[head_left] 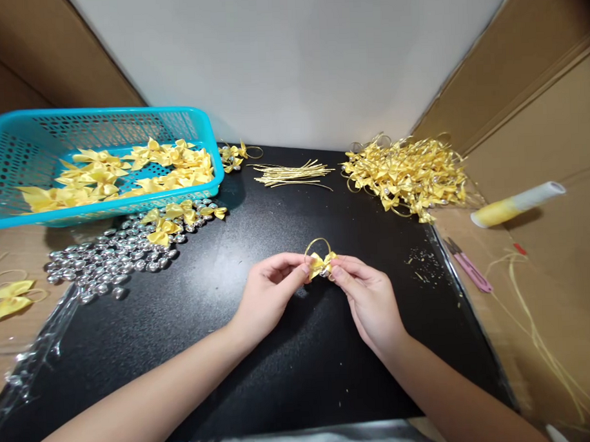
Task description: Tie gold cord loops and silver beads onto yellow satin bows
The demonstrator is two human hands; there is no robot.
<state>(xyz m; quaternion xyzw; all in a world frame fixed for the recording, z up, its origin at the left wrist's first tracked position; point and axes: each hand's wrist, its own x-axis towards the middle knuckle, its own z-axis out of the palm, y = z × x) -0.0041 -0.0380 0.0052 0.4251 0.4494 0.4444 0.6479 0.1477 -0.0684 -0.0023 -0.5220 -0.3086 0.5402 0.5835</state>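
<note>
A small yellow bow [320,265] with a gold wire loop rising above it is held over the middle of the black table [280,350]. My left hand [273,289] pinches the bow's left side between thumb and fingers. On its right side, my right hand [368,296] grips it in the same way. A bit of silver shows at the bow's lower centre, between the fingertips. Behind the hands lies a bundle of short gold wires [293,174].
A teal basket [98,114] of yellow bows stands back left, with silver beads [112,259] before it. Finished-looking bows with loops [409,175] are heaped back right. Pink-handled snips [471,269], clippings [425,267] and a white-yellow roll [517,203] lie at the right.
</note>
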